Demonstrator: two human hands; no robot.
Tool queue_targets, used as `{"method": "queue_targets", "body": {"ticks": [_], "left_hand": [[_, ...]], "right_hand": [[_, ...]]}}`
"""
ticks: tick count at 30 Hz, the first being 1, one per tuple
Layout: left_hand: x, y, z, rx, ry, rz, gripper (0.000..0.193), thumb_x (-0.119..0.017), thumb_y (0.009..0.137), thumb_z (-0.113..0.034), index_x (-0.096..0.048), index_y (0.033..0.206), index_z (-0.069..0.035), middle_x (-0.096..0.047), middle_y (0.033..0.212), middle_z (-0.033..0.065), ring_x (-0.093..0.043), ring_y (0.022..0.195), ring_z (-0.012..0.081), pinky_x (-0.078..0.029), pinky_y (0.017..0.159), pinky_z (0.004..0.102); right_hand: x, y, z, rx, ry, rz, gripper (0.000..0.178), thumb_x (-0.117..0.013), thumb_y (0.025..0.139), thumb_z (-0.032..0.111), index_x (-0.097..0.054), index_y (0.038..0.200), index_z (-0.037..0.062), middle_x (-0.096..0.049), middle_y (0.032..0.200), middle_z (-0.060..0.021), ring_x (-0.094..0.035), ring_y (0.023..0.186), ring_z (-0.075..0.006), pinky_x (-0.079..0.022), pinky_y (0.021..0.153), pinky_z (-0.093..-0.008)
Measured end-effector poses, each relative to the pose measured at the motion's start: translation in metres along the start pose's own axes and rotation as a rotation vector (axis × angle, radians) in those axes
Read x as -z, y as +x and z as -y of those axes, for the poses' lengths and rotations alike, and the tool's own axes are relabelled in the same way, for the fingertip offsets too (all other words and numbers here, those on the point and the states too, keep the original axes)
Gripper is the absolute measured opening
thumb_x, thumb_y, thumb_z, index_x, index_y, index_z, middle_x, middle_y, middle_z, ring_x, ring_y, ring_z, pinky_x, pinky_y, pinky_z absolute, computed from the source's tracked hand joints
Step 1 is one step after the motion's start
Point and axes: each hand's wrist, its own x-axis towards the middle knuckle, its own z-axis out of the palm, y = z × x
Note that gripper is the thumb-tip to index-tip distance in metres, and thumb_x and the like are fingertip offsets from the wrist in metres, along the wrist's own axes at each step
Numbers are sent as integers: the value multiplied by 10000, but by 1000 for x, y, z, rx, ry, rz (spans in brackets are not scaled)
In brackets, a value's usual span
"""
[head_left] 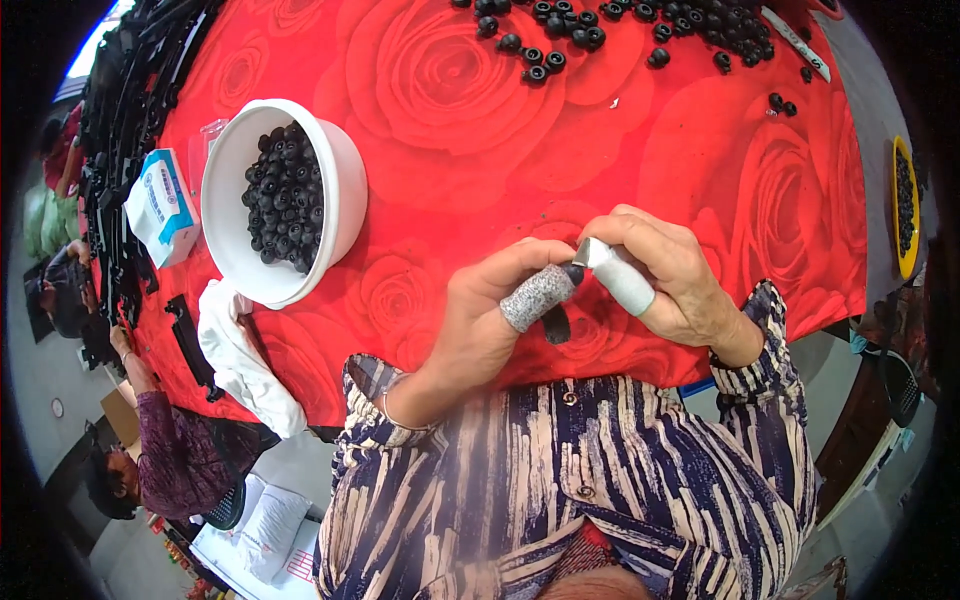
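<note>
My left hand [480, 305] is closed, pinching a small black part [574, 273] between thumb and forefinger. A speckled grey cover [538, 298] wraps its thumb, and a dark strip [557, 325] shows below the fingers. In my right hand [675, 275] is a small metal blade [584, 252], whose edge meets or nearly meets the black part. Pale wrapping [625, 285] covers the right thumb. Both hands are close together above the red table cover, near my body. To their left, a white bucket [345, 190] holds many small round black parts [285, 200].
Loose black round parts [690, 25] lie across the far side of the red tablecloth [450, 130]. Long black strips [140, 80] pile up at the left, near a blue-and-white box [165, 210] and a white cloth [240, 350]. A co-worker [195, 455] sits at the lower left.
</note>
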Motion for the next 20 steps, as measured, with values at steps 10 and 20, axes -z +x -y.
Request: {"method": "queue_targets", "body": {"ticks": [10,20], "left_hand": [[1,0,1,27,25,-19,214,-569,895,-73,-585,1091,10,-578,948,1,-531,821,58,-445,661,206],[2,-2,-1,36,-28,-14,212,-568,896,-78,-587,1089,8,-583,928,8,-549,813,61,-450,654,207]], "right_hand": [[0,0,-1,30,-13,0,202,-565,813,28,-532,1000,-42,-515,766,-106,-488,621,-195,-389,562,-288],[0,0,-4,46,-30,16,203,-568,819,29,-529,1005,-45,-527,774,-118,-511,639,-216,-408,571,-301]]}}
